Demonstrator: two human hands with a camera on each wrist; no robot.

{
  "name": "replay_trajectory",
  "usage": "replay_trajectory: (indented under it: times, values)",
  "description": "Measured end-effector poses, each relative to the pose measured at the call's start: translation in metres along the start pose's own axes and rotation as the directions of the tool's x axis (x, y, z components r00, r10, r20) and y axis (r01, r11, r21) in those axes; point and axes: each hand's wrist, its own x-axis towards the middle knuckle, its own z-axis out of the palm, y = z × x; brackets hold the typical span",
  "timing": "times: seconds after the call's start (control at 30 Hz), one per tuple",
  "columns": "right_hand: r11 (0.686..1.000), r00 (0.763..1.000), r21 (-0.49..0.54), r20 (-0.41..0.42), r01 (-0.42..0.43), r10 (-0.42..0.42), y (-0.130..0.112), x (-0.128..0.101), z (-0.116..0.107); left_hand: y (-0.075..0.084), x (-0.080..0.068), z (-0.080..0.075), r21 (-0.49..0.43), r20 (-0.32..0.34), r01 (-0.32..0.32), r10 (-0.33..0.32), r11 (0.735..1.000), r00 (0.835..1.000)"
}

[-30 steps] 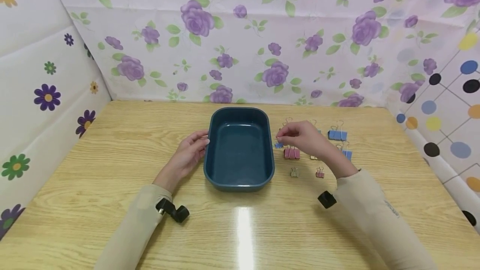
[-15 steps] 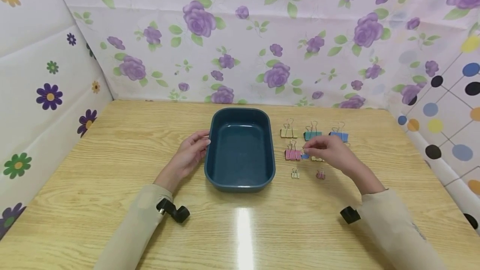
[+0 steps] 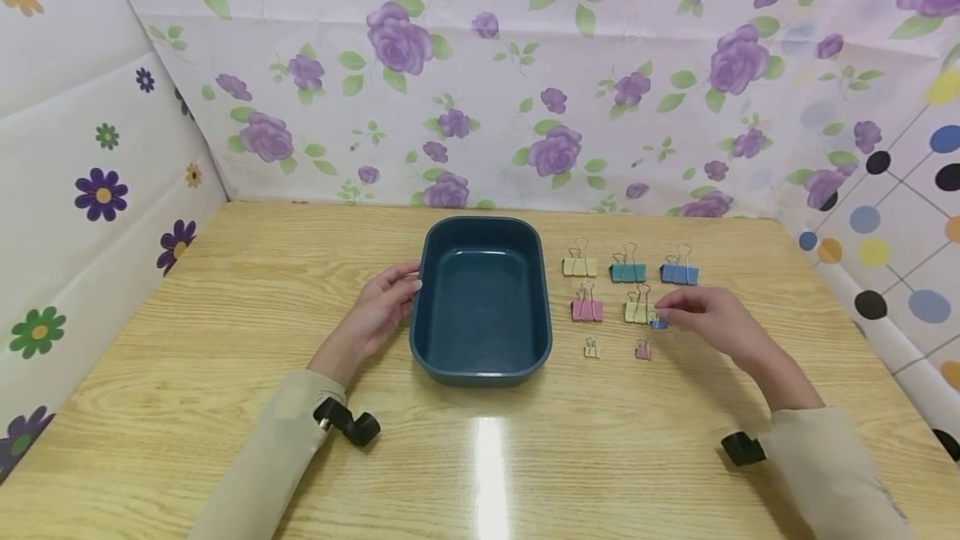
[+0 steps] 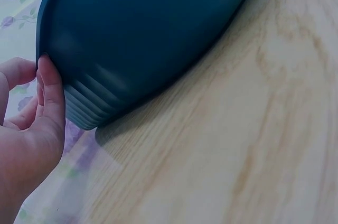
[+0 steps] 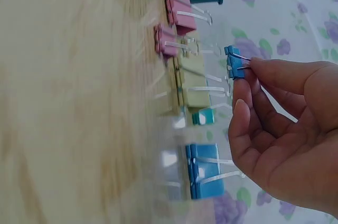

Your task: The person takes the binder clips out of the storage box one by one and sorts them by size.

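Hands are both busy: the blue tub (image 3: 480, 298) in the middle of the surface (image 3: 225, 290) is touched by the flat left hand (image 3: 372, 315). A tiny blue clip (image 3: 658, 323) is pinched by the right hand (image 3: 712, 325), probably needing gentle setting down.

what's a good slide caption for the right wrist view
Right hand pinching a small blue binder clip above rows of pastel clips on a wooden table.

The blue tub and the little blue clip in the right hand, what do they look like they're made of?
The tub looks like moulded plastic with a satin finish: one even dark teal colour, rounded corners, soft sheen. The small blue clip, pinched by the right hand, seems to be painted sheet metal with thin, shiny wire handles, though the coating could be something else.
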Motion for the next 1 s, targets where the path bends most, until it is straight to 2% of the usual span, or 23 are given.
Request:
replay_trajectory:
  times: [0.27, 0.6, 1.0]
  values:
    - [1.000, 0.999, 0.005, 0.031, -0.019, 0.018, 0.019, -0.010, -0.008, -0.002, 0.000, -0.003, -0.005, -0.001, -0.004, 0.004, 1.000, 1.000]
    - [0.995, 0.990, -0.015, 0.097, -0.097, 0.098, 0.035, -0.017, -0.018, -0.003, -0.001, -0.003, 0.002, 0.002, 0.000, 0.000, 1.000, 1.000]
    - [0.996, 0.993, -0.027, 0.086, -0.082, 0.085, 0.042, -0.020, -0.021, -0.002, 0.002, -0.002, 0.014, 0.004, -0.004, 0.004, 1.000, 1.000]
